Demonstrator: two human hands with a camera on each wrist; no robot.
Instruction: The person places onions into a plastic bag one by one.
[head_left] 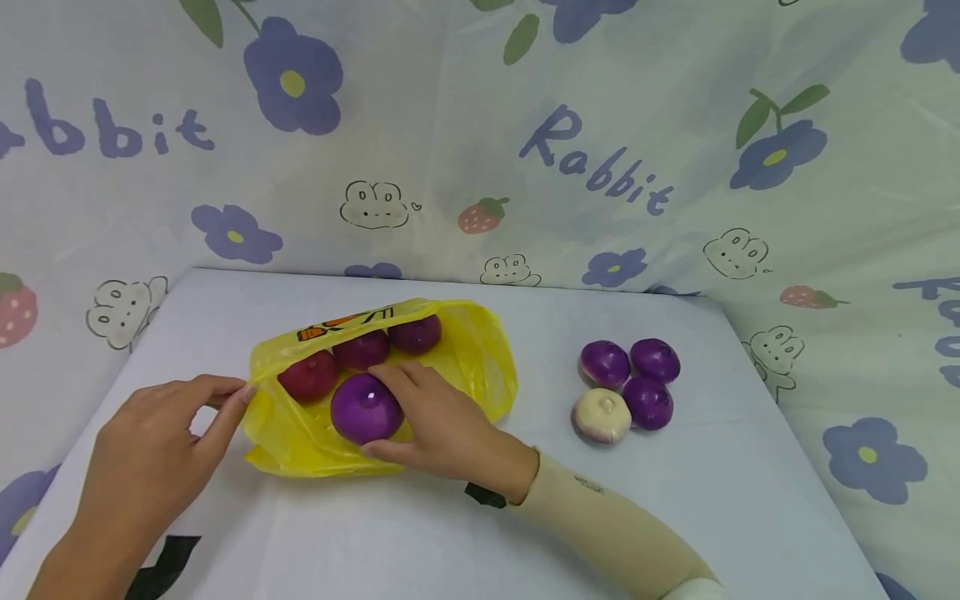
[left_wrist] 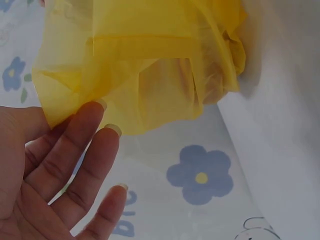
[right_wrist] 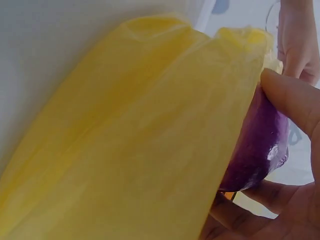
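My right hand (head_left: 450, 425) grips a red onion (head_left: 367, 408) with shiny purple skin, thumb on the near side and fingers on the far side. The onion is at the mouth of a yellow plastic bag (head_left: 480, 367) lying on its side. In the right wrist view, the bag's edge overlaps part of the onion (right_wrist: 262, 142). My left hand (head_left: 161, 442) pinches the bag's left corner between thumb and index finger, its other fingers loosely bent in the left wrist view. Farther inside the bag are a redder round one (head_left: 309, 377) and two dark purple onions (head_left: 416, 335), partly covered by the upper film.
To the right on the white table (head_left: 570, 517) sits a cluster of three purple onions (head_left: 648, 403) and a pale, cream-coloured one (head_left: 602, 416). A patterned cloth (head_left: 435, 142) with flowers and rabbits hangs behind the table.
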